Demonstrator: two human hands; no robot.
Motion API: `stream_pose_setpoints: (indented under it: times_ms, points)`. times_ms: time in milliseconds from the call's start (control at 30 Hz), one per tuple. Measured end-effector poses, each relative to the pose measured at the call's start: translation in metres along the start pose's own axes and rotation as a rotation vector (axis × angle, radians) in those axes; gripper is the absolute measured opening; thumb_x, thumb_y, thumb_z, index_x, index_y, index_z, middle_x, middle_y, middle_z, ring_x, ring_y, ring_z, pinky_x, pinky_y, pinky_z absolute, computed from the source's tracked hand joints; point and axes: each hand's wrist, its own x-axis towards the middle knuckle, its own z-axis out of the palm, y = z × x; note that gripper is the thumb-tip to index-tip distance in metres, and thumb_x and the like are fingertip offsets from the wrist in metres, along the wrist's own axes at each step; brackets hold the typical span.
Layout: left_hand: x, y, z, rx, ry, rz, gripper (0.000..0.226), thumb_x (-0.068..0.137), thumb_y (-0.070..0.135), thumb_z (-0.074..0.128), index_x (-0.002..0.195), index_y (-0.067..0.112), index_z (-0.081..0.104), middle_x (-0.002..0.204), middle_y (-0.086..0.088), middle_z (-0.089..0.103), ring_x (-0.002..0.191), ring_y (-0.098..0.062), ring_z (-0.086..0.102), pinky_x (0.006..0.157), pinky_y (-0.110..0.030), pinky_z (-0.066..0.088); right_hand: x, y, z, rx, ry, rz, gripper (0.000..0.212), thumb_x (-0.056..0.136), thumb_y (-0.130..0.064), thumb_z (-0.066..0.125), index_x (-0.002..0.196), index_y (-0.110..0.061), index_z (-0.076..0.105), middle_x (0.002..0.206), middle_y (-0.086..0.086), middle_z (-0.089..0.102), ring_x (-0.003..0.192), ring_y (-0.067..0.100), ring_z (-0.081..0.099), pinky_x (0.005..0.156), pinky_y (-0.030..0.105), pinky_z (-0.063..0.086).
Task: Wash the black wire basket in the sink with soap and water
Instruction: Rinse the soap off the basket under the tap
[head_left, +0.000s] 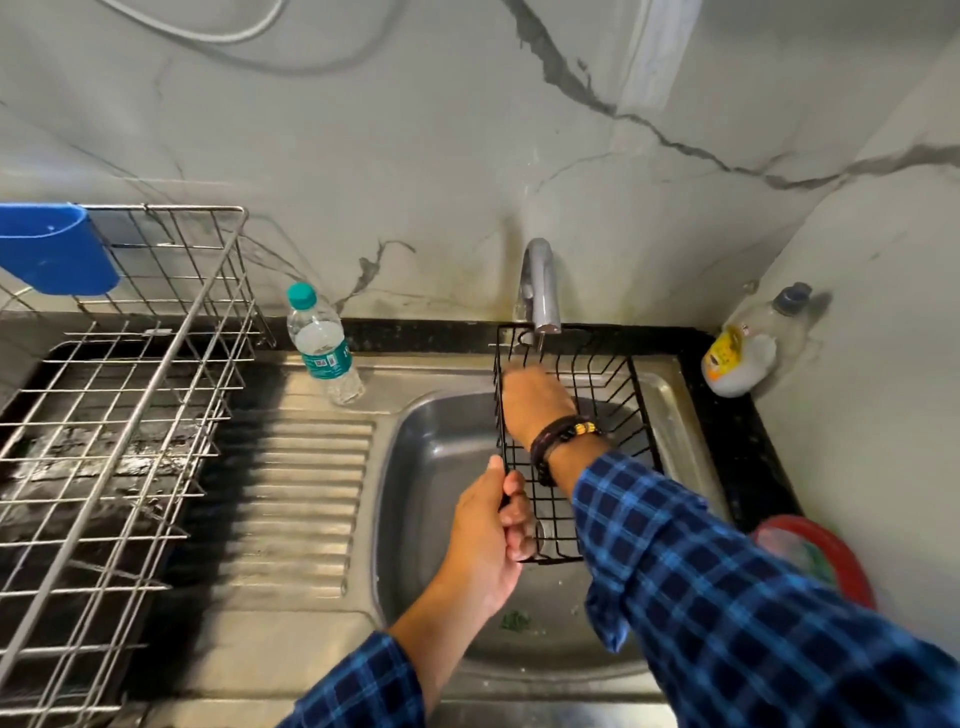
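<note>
Head view: black wire basket (558, 514) held just below the tap (540, 291). Left hand (488, 535) curls its fingers (519, 514) round the rim wire farthest from the tap. Right hand (535, 400) is inside, nearer the tap, fingers hidden, cannot tell. Likely light, stiff, slippery once soapy; grip the rim.

Head camera, close, looking down at sink (415, 431).

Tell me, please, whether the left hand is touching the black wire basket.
Touching. The head view shows the left hand gripping the black wire basket at its near left corner, fingers curled round the rim wire, over the sink.
</note>
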Motion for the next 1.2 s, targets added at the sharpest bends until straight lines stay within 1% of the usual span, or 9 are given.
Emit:
stream_pose_setpoints:
  times_ms: [133, 300, 533, 633, 733, 833, 1033, 1133, 1200]
  points:
    - [0.006, 0.000, -0.019, 0.106, 0.015, -0.061, 0.048, 0.105, 0.043, 0.037, 0.064, 0.024, 0.052, 0.049, 0.009, 0.033, 0.036, -0.006, 0.029, 0.032, -0.019, 0.023, 0.001, 0.017, -0.019, -0.040, 0.002, -0.225, 0.018, 0.100, -0.016, 0.049, 0.106, -0.014, 0.066, 0.101, 0.008, 0.070, 0.093, 0.028, 0.068, 0.076, 0.038, 0.055]
    - [0.003, -0.023, -0.046, 0.212, 0.056, -0.205, 0.046, 0.105, 0.042, 0.037, 0.067, 0.021, 0.051, 0.050, 0.008, 0.032, 0.038, -0.006, 0.027, 0.034, -0.019, 0.020, 0.030, 0.058, -0.065, 0.801, 0.226, 0.061, 0.034, 0.098, -0.017, 0.060, 0.131, -0.012, 0.054, 0.125, 0.007, 0.065, 0.110, 0.020, 0.064, 0.082, 0.022, 0.048]
    - [0.003, -0.018, -0.040, 0.274, 0.080, -0.102, 0.043, 0.107, 0.039, 0.034, 0.070, 0.020, 0.048, 0.054, 0.007, 0.029, 0.042, -0.008, 0.023, 0.037, -0.020, 0.019, -0.024, 0.076, -0.002, 0.441, -0.004, -0.031, 0.022, 0.102, -0.027, 0.050, 0.116, -0.022, 0.067, 0.114, -0.001, 0.068, 0.105, 0.017, 0.063, 0.086, 0.030, 0.048]
    - [0.003, -0.006, -0.034, 0.663, 0.043, 0.098, 0.042, 0.107, 0.040, 0.035, 0.075, 0.016, 0.050, 0.053, 0.008, 0.035, 0.041, -0.009, 0.031, 0.040, -0.023, 0.034, -0.032, 0.064, 0.011, 0.841, 0.185, 0.180, 0.029, 0.099, -0.043, 0.054, 0.122, -0.026, 0.060, 0.117, 0.000, 0.064, 0.095, 0.010, 0.062, 0.075, 0.023, 0.050]
    - [0.008, 0.007, -0.035, 1.429, 0.039, 0.441, 0.049, 0.106, 0.048, 0.027, 0.081, 0.017, 0.056, 0.062, 0.005, 0.053, 0.055, -0.017, 0.060, 0.060, -0.035, 0.056, -0.023, 0.056, 0.005, 1.430, -0.032, 0.471, 0.066, 0.084, -0.065, 0.066, 0.134, -0.024, 0.050, 0.126, -0.002, 0.058, 0.103, 0.015, 0.062, 0.078, 0.034, 0.056]
    - [0.015, 0.021, -0.039, 1.998, 0.086, 0.738, 0.049, 0.106, 0.049, 0.019, 0.097, 0.020, 0.058, 0.082, -0.004, 0.070, 0.079, -0.028, 0.071, 0.067, -0.035, 0.051, -0.013, 0.073, 0.000, 1.828, -0.063, 0.633, 0.037, 0.090, -0.031, 0.073, 0.117, -0.008, 0.061, 0.123, 0.016, 0.067, 0.094, 0.026, 0.071, 0.071, 0.037, 0.063]
    - [0.027, 0.034, -0.060, 2.294, 0.042, 1.001, 0.060, 0.099, 0.056, 0.016, 0.074, 0.023, 0.060, 0.050, 0.005, 0.059, 0.040, -0.012, 0.060, 0.039, -0.025, 0.046, -0.037, 0.090, -0.015, 1.174, -0.150, 0.539, 0.055, 0.087, -0.067, 0.059, 0.117, -0.022, 0.067, 0.113, 0.000, 0.062, 0.107, 0.030, 0.065, 0.095, 0.049, 0.054]
    - [0.036, 0.043, -0.072, 2.253, 0.054, 1.188, 0.063, 0.101, 0.056, 0.014, 0.072, 0.024, 0.059, 0.049, 0.006, 0.058, 0.039, -0.011, 0.060, 0.037, -0.025, 0.044, -0.046, 0.077, -0.026, 0.866, 0.003, 0.481, 0.076, 0.076, -0.092, 0.035, 0.083, -0.023, 0.065, 0.081, 0.005, 0.065, 0.086, 0.025, 0.065, 0.081, 0.044, 0.051]
    - [0.038, 0.049, -0.073, 2.242, 0.076, 1.277, 0.057, 0.099, 0.056, 0.025, 0.065, 0.024, 0.059, 0.044, 0.006, 0.055, 0.034, -0.012, 0.056, 0.032, -0.023, 0.041, -0.044, 0.073, -0.022, 0.909, -0.086, 0.473, 0.114, 0.064, -0.101, 0.035, 0.136, -0.015, 0.053, 0.121, 0.014, 0.065, 0.110, 0.027, 0.063, 0.088, 0.043, 0.047]
